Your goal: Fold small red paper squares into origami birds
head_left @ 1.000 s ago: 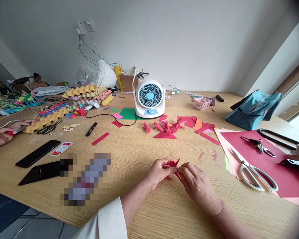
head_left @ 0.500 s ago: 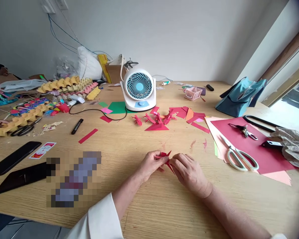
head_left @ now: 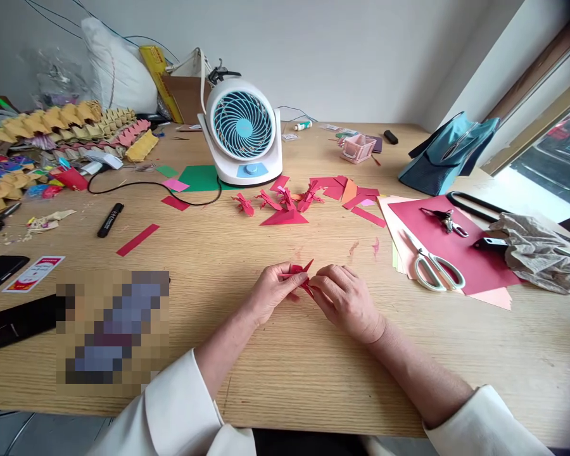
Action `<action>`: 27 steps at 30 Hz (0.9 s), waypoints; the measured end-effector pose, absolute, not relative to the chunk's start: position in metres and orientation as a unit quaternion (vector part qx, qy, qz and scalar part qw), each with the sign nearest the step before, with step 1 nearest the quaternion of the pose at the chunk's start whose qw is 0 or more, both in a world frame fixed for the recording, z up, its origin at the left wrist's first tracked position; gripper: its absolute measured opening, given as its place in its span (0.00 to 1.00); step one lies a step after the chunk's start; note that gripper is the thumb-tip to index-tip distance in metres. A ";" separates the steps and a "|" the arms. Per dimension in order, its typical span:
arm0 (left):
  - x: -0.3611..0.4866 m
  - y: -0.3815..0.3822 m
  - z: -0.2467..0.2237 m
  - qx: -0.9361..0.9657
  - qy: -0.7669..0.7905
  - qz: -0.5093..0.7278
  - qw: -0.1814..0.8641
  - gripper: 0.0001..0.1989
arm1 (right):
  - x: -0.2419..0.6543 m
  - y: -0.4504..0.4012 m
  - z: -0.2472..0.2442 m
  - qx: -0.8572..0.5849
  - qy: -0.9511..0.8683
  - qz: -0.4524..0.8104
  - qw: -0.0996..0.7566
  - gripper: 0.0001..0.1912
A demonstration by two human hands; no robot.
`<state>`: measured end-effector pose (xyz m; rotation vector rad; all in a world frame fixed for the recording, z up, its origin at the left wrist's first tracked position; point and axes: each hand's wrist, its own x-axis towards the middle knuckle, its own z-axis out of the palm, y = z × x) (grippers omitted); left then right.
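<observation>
A small folded piece of red paper is held above the table in front of me, with pointed ends sticking out. My left hand pinches it between thumb and fingers from the left. The fingers of my right hand are closed on its right side, and they hide part of it. Beyond my hands several red folded paper figures stand close together behind a flat red paper triangle. Small red scraps lie on the wood to their right.
A white fan stands at the back. On the right are white-handled scissors on red paper, plus a blue bag. At left lie a black marker, a red strip and a black case.
The camera view has shifted, so the table and objects appear further left and higher. Both hands keep their grip on the red paper, with little change between them.
</observation>
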<state>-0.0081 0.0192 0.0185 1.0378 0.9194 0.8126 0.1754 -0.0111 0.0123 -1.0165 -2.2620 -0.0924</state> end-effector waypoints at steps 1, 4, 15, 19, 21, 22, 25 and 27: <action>-0.008 0.019 0.018 0.467 0.410 0.363 0.694 0.19 | 0.175 -0.011 0.012 -0.388 -0.860 -0.033 0.329 0.05; -0.008 0.019 0.019 0.467 0.409 0.362 0.695 0.19 | 0.172 -0.013 0.012 -0.390 -0.851 -0.019 0.351 0.05; -0.006 0.017 0.023 0.506 0.417 0.355 0.666 0.17 | 0.168 -0.016 0.010 -0.441 -0.787 0.132 0.412 0.03; -0.007 0.018 0.019 0.530 0.414 0.359 0.647 0.14 | 0.166 -0.016 0.009 -0.454 -0.751 0.193 0.439 0.03; -0.007 0.018 0.016 0.540 0.419 0.357 0.637 0.13 | 0.165 -0.016 0.009 -0.461 -0.731 0.228 0.449 0.03; -0.006 0.018 0.015 0.542 0.426 0.354 0.632 0.13 | 0.165 -0.016 0.009 -0.465 -0.720 0.245 0.453 0.03; -0.005 0.017 0.014 0.547 0.455 0.350 0.610 0.12 | 0.164 -0.016 0.009 -0.479 -0.692 0.287 0.457 0.02; -0.003 0.016 0.013 0.559 0.463 0.358 0.588 0.11 | 0.163 -0.016 0.009 -0.491 -0.674 0.308 0.458 0.03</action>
